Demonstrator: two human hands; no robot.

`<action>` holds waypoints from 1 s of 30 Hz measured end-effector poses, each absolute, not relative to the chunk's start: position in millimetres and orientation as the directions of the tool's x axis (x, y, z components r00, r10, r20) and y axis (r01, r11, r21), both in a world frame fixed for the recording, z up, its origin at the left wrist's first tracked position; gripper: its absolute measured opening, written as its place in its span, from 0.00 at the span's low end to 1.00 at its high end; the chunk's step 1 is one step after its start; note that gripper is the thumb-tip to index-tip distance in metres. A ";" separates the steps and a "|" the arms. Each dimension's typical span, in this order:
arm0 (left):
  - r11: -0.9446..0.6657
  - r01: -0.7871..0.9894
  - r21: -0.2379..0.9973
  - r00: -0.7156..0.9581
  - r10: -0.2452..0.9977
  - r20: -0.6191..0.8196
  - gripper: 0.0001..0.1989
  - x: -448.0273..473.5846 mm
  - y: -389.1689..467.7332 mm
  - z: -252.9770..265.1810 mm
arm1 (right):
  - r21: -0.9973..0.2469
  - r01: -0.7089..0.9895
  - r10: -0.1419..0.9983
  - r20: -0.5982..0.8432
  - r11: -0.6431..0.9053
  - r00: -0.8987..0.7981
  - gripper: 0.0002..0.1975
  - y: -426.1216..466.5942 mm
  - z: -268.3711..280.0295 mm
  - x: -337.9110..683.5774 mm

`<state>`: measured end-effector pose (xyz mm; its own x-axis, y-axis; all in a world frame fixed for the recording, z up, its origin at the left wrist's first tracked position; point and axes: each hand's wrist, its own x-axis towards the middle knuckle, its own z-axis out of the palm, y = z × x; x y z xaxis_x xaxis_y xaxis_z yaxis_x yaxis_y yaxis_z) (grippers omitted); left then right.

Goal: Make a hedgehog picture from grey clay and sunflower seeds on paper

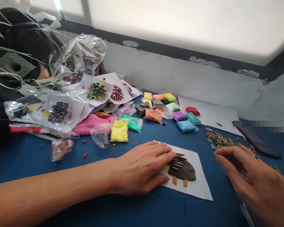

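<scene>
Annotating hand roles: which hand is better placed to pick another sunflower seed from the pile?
Probably the right hand: it is close beside the sunflower seed pile. The left hand is farther off, resting on the white paper by the dark gray clay.

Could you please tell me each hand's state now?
Left hand: open, fingers resting over the white paper sheet.
Right hand: thumb and forefinger pinched; whether holding anything, unclear.

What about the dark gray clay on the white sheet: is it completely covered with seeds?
No, seeds show only toward the picture-left part of the dark gray clay, and its right side is bare.
</scene>
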<state>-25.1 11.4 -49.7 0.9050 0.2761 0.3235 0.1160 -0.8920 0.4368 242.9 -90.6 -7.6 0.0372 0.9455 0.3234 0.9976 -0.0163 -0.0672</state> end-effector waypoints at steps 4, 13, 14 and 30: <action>-0.891 0.109 0.441 0.903 0.274 0.330 0.21 -24.9 11.6 -51.1 | -0.273 0.938 0.935 0.336 0.212 -0.114 0.08 -99.8 -11.0 218.3; -0.893 0.115 0.436 0.906 0.274 0.324 0.20 -24.4 11.4 -51.6 | -0.272 0.830 0.856 0.337 0.488 -0.392 0.07 -96.9 -27.2 184.5; -0.891 0.117 0.439 0.906 0.276 0.320 0.20 -24.4 11.5 -51.6 | -0.260 0.835 0.852 0.352 0.486 -0.386 0.08 -97.2 -29.4 183.6; -0.893 0.127 0.432 0.912 0.276 0.303 0.21 -23.7 11.8 -51.0 | -0.066 0.869 0.805 0.415 0.491 -0.423 0.07 -95.0 -38.3 180.3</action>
<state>-23.7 11.8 -51.0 0.9119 0.2765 0.3034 0.1268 -0.8927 0.4323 180.3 -95.0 -38.3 -0.4233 0.8052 0.4153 0.8686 0.4910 -0.0664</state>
